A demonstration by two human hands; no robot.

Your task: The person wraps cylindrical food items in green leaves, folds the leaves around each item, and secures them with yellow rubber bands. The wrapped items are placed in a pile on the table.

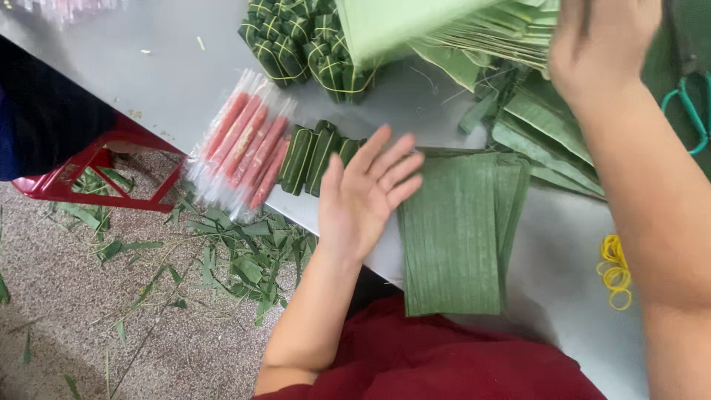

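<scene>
The left hand (366, 196) is open, fingers spread beside the flat leaves (455, 237) on the table (133, 67), the right hand (603, 41) grips the leaf stack (474, 26); better lay leaves square.

One head-worn camera looks steeply down, close over the table (148, 81).

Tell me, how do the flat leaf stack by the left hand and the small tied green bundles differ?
The flat leaf stack lies unfolded and untied beside the open left hand; the tied green bundles are folded into small packets bound with yellow bands. The stack is one broad pile, the bundles many small pieces. Both are green leaf on the metal table.
</scene>
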